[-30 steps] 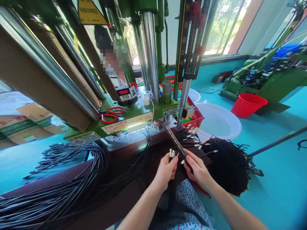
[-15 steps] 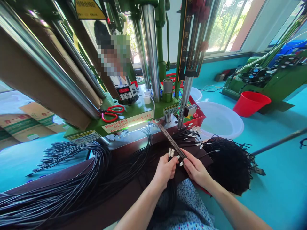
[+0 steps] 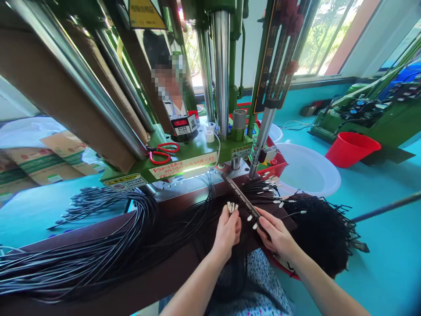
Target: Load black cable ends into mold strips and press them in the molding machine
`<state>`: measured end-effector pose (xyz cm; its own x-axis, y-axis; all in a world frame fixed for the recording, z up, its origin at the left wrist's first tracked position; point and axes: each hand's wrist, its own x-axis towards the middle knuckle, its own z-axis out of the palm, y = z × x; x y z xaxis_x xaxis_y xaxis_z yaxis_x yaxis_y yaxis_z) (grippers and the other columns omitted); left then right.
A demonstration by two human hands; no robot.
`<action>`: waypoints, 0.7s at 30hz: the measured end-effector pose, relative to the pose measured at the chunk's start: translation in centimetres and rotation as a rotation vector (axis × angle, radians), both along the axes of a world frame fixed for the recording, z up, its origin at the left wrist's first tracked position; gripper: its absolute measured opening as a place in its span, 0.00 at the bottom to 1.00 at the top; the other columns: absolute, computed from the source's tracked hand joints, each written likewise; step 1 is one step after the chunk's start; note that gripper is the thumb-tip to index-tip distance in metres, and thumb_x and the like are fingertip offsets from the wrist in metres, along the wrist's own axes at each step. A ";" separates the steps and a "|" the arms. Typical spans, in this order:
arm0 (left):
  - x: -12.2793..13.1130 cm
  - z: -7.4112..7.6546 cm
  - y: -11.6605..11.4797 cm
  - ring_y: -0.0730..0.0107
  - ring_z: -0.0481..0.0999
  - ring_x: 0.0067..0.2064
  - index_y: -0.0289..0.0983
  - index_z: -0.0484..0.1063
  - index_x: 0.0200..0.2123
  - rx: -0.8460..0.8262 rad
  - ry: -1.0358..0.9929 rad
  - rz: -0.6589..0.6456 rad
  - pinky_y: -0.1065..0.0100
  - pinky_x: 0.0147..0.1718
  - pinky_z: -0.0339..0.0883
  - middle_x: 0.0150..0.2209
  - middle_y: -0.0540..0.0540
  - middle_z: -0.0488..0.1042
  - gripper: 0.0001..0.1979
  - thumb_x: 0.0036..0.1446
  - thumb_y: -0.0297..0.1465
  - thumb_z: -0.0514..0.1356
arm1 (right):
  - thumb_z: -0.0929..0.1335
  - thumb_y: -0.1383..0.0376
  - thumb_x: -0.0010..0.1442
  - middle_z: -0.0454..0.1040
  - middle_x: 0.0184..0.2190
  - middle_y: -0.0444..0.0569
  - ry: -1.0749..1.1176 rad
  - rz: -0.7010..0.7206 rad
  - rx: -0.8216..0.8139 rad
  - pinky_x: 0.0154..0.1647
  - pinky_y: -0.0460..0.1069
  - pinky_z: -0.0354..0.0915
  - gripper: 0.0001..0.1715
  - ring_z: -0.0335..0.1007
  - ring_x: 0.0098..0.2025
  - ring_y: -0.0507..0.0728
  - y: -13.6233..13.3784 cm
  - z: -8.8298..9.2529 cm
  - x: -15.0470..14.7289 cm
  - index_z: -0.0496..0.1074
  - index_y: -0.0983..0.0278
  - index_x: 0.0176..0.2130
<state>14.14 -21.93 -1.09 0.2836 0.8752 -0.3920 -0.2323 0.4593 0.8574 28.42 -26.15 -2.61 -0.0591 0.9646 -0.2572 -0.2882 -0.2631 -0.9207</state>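
The right hand (image 3: pixel 275 231) clasped a likely rigid bar (image 3: pixel 241 196) by its near end; beside it, the left hand (image 3: pixel 227 231) pinched likely flexible cables (image 3: pixel 242 265) below their connectors (image 3: pixel 232 206).

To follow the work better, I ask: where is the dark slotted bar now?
In the head view, right of centre, the dark slotted bar slants up-left from the right hand toward the green machine, with the left hand close on its left side.
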 end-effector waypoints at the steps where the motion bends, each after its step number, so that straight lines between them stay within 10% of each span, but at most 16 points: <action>1: 0.1 0.0 -0.1 0.85 0.42 0.12 0.41 0.55 0.28 -0.011 -0.002 -0.048 0.80 0.09 0.35 0.13 0.62 0.48 0.19 0.45 0.48 0.58 | 0.66 0.50 0.54 0.53 0.12 0.34 0.000 0.018 0.001 0.08 0.39 0.40 0.38 0.40 0.10 0.43 0.0 -0.1 0.1 0.57 0.65 0.57; 16: -0.8 0.1 0.2 0.85 0.42 0.10 0.40 0.55 0.24 -0.033 0.020 -0.118 0.78 0.08 0.35 0.09 0.63 0.48 0.21 0.40 0.46 0.62 | 0.64 0.52 0.57 0.60 0.21 0.41 -0.272 0.109 0.180 0.15 0.41 0.45 0.30 0.48 0.19 0.46 0.0 -0.4 0.0 0.61 0.64 0.55; 21: -0.9 -0.4 0.7 0.83 0.57 0.17 0.36 0.59 0.24 0.265 0.061 0.135 0.79 0.15 0.52 0.16 0.57 0.58 0.17 0.48 0.44 0.59 | 0.65 0.49 0.56 0.53 0.16 0.37 -0.152 0.059 0.049 0.12 0.40 0.39 0.35 0.43 0.15 0.44 0.2 -0.2 0.0 0.60 0.66 0.56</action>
